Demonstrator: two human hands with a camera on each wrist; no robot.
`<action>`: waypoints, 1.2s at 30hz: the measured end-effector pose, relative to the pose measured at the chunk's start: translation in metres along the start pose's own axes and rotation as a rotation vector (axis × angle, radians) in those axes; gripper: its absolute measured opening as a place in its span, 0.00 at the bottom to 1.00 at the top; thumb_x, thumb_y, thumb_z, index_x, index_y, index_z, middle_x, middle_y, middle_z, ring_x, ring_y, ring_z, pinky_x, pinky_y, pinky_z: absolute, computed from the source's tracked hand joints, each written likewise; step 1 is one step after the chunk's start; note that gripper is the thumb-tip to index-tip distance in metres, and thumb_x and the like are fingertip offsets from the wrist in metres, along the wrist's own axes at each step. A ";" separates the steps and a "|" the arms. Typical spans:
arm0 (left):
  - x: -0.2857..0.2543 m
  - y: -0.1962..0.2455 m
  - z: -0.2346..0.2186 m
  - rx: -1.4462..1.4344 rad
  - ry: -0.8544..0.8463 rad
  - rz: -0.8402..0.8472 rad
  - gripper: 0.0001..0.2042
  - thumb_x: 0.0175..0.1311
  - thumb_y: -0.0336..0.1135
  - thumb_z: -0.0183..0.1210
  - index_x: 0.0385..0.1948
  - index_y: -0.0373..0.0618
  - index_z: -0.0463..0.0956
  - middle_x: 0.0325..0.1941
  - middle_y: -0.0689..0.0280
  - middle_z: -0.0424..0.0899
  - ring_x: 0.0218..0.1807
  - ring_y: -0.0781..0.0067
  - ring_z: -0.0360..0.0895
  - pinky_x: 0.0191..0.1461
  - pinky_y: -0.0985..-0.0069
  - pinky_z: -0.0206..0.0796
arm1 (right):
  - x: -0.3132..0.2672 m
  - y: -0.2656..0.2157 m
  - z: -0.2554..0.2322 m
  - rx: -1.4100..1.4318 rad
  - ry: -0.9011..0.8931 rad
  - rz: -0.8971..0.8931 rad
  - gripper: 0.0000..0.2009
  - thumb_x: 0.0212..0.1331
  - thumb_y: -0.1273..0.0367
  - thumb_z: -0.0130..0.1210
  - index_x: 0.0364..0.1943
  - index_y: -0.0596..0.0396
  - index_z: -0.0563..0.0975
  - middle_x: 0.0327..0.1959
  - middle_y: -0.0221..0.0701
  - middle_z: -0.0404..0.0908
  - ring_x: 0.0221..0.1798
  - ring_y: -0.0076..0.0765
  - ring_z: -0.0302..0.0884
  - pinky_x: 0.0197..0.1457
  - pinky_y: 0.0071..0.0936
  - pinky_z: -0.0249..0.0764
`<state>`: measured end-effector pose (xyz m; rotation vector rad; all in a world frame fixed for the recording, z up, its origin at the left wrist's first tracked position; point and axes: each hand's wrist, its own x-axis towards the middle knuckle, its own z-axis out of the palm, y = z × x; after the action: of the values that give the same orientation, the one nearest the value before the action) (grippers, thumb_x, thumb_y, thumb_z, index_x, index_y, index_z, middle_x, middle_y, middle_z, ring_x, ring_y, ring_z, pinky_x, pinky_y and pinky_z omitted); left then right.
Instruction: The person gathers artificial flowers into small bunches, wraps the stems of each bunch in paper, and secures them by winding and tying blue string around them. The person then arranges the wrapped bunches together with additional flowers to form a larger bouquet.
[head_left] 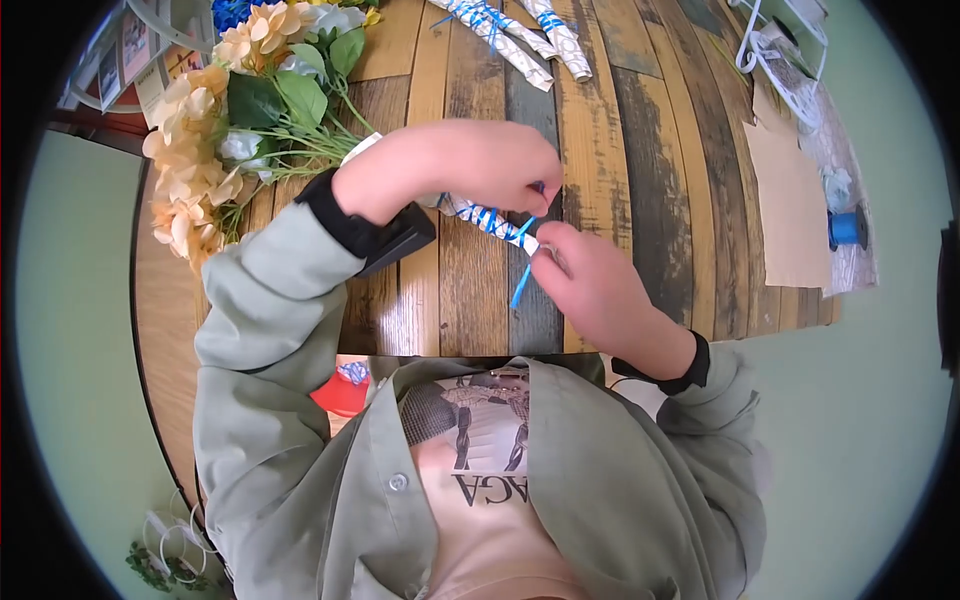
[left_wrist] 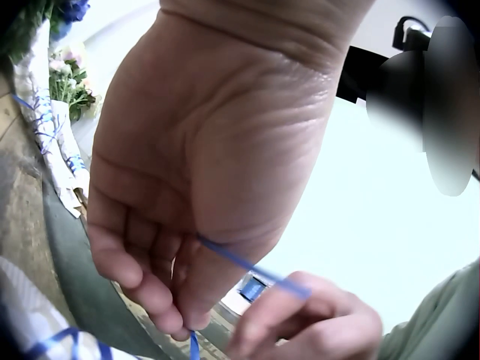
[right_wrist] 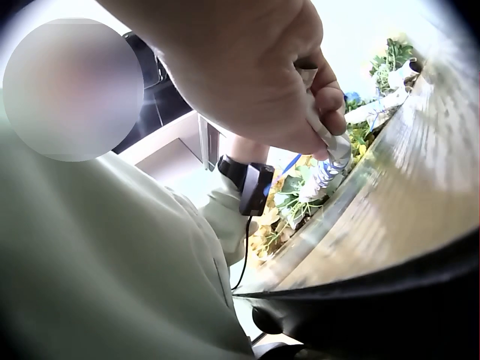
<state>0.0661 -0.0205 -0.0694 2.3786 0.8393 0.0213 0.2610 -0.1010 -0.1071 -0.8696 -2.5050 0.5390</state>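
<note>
The left hand (head_left: 470, 160) reaches over the bouquet's wrapped handle (head_left: 485, 218) and pinches a thin blue ribbon between thumb and fingers; in the left wrist view the ribbon (left_wrist: 251, 268) crosses below the palm (left_wrist: 210, 142). The right hand (head_left: 597, 290) grips the lower end of the white patterned wrapping, seen again in the right wrist view (right_wrist: 255, 82). Blue ribbon criss-crosses this handle. One ribbon tail (head_left: 520, 288) hangs beside the right fingertips. Peach flowers (head_left: 190, 140) and green leaves spread at the left, beyond the left forearm.
More wrapped handles (head_left: 510, 50) with blue ribbon lie at the table's far side. At the right are brown paper (head_left: 785, 200), a blue ribbon spool (head_left: 848, 229) and a white wire rack (head_left: 800, 80). The wooden table's near edge runs beside the person's body.
</note>
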 end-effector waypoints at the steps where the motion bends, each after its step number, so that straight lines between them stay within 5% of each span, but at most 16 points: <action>1: 0.005 -0.003 -0.001 0.004 -0.049 -0.002 0.08 0.55 0.35 0.56 0.27 0.39 0.78 0.24 0.58 0.80 0.30 0.55 0.77 0.34 0.66 0.67 | 0.000 -0.002 -0.002 -0.041 0.033 -0.069 0.06 0.50 0.73 0.52 0.32 0.61 0.71 0.38 0.37 0.73 0.32 0.43 0.74 0.33 0.35 0.72; 5: 0.022 -0.004 -0.001 -0.101 -0.184 -0.016 0.10 0.54 0.37 0.57 0.29 0.39 0.80 0.25 0.59 0.81 0.30 0.58 0.77 0.34 0.67 0.67 | 0.007 0.005 -0.005 -0.226 0.061 -0.321 0.06 0.47 0.74 0.53 0.30 0.60 0.72 0.40 0.37 0.74 0.33 0.40 0.75 0.33 0.33 0.73; 9: 0.026 0.003 -0.001 -0.128 -0.204 -0.036 0.10 0.53 0.37 0.57 0.30 0.39 0.80 0.26 0.58 0.81 0.30 0.58 0.78 0.35 0.67 0.68 | 0.005 0.004 -0.001 -0.262 -0.018 -0.261 0.06 0.46 0.74 0.52 0.30 0.60 0.72 0.39 0.36 0.73 0.33 0.40 0.74 0.33 0.32 0.73; 11: 0.018 0.007 0.008 -0.037 0.063 -0.050 0.10 0.54 0.37 0.57 0.27 0.37 0.79 0.25 0.57 0.80 0.29 0.58 0.76 0.34 0.67 0.67 | 0.007 0.006 -0.001 -0.195 -0.064 -0.165 0.05 0.47 0.74 0.51 0.30 0.59 0.72 0.37 0.36 0.74 0.33 0.40 0.75 0.33 0.32 0.73; 12: 0.011 0.009 0.014 -0.037 0.065 -0.047 0.10 0.54 0.37 0.57 0.27 0.37 0.79 0.25 0.57 0.80 0.29 0.58 0.76 0.34 0.67 0.67 | 0.008 0.007 -0.001 -0.199 -0.064 -0.165 0.05 0.47 0.74 0.51 0.30 0.59 0.72 0.37 0.36 0.74 0.33 0.40 0.75 0.33 0.32 0.73; 14: -0.012 0.017 0.030 0.222 0.858 -0.093 0.11 0.59 0.37 0.55 0.25 0.38 0.78 0.22 0.58 0.79 0.26 0.57 0.75 0.32 0.68 0.67 | 0.013 0.010 -0.001 -0.037 -0.108 -0.050 0.05 0.47 0.76 0.51 0.30 0.58 0.72 0.31 0.36 0.74 0.31 0.41 0.74 0.31 0.34 0.71; 17: -0.069 0.049 0.028 -0.411 0.289 -0.467 0.13 0.66 0.38 0.49 0.28 0.37 0.77 0.20 0.60 0.77 0.22 0.65 0.75 0.30 0.70 0.67 | 0.019 0.022 -0.007 0.180 -0.170 -0.019 0.05 0.48 0.76 0.55 0.30 0.60 0.73 0.32 0.35 0.79 0.29 0.37 0.77 0.32 0.29 0.72; 18: -0.080 0.041 0.052 -0.531 0.215 -0.422 0.13 0.66 0.38 0.48 0.31 0.37 0.78 0.19 0.61 0.77 0.24 0.73 0.75 0.31 0.72 0.68 | 0.022 0.023 -0.010 0.182 -0.169 -0.017 0.05 0.48 0.76 0.55 0.30 0.60 0.73 0.32 0.35 0.79 0.29 0.37 0.77 0.32 0.29 0.72; 19: -0.087 0.038 0.071 -0.589 0.217 -0.334 0.14 0.67 0.38 0.47 0.40 0.37 0.76 0.28 0.58 0.81 0.28 0.65 0.78 0.34 0.70 0.69 | 0.025 0.023 -0.014 0.324 -0.250 0.103 0.04 0.49 0.77 0.55 0.29 0.61 0.73 0.29 0.33 0.79 0.27 0.29 0.76 0.29 0.25 0.70; 21: -0.085 0.044 0.094 -1.113 0.224 -0.457 0.17 0.68 0.33 0.45 0.56 0.39 0.65 0.42 0.62 0.80 0.36 0.69 0.79 0.38 0.75 0.70 | 0.030 0.020 -0.018 0.458 -0.342 0.216 0.04 0.49 0.77 0.55 0.28 0.61 0.73 0.27 0.32 0.79 0.25 0.22 0.74 0.27 0.21 0.68; 25: -0.067 0.044 0.125 -1.460 0.361 -0.323 0.22 0.69 0.27 0.42 0.64 0.42 0.52 0.53 0.63 0.73 0.42 0.72 0.78 0.44 0.79 0.69 | 0.037 0.014 -0.020 0.595 -0.344 0.325 0.03 0.52 0.78 0.56 0.26 0.61 0.73 0.25 0.27 0.78 0.23 0.10 0.69 0.23 0.14 0.62; 27: -0.054 0.049 0.128 -1.813 0.596 -0.196 0.23 0.69 0.26 0.41 0.64 0.41 0.49 0.52 0.60 0.73 0.44 0.72 0.77 0.49 0.78 0.67 | 0.037 0.014 -0.021 0.666 -0.323 0.331 0.03 0.52 0.78 0.56 0.27 0.61 0.73 0.24 0.25 0.78 0.23 0.09 0.68 0.22 0.13 0.61; 32: -0.048 0.029 0.137 -1.749 0.504 -0.002 0.12 0.70 0.30 0.44 0.51 0.38 0.67 0.40 0.63 0.78 0.42 0.73 0.77 0.48 0.77 0.68 | 0.042 0.004 -0.040 0.461 -0.381 0.377 0.05 0.53 0.76 0.58 0.33 0.61 0.75 0.26 0.24 0.79 0.22 0.07 0.66 0.23 0.12 0.61; 36: -0.050 0.034 0.126 -1.599 0.417 -0.269 0.09 0.70 0.34 0.47 0.40 0.39 0.73 0.32 0.69 0.78 0.33 0.77 0.75 0.42 0.78 0.68 | 0.036 0.001 -0.035 0.481 -0.228 0.314 0.06 0.53 0.75 0.59 0.33 0.60 0.76 0.25 0.25 0.80 0.21 0.09 0.67 0.23 0.13 0.62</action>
<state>0.0714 -0.1383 -0.1449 0.7472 0.7983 0.7773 0.2537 -0.0693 -0.0684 -1.0503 -2.2734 1.3450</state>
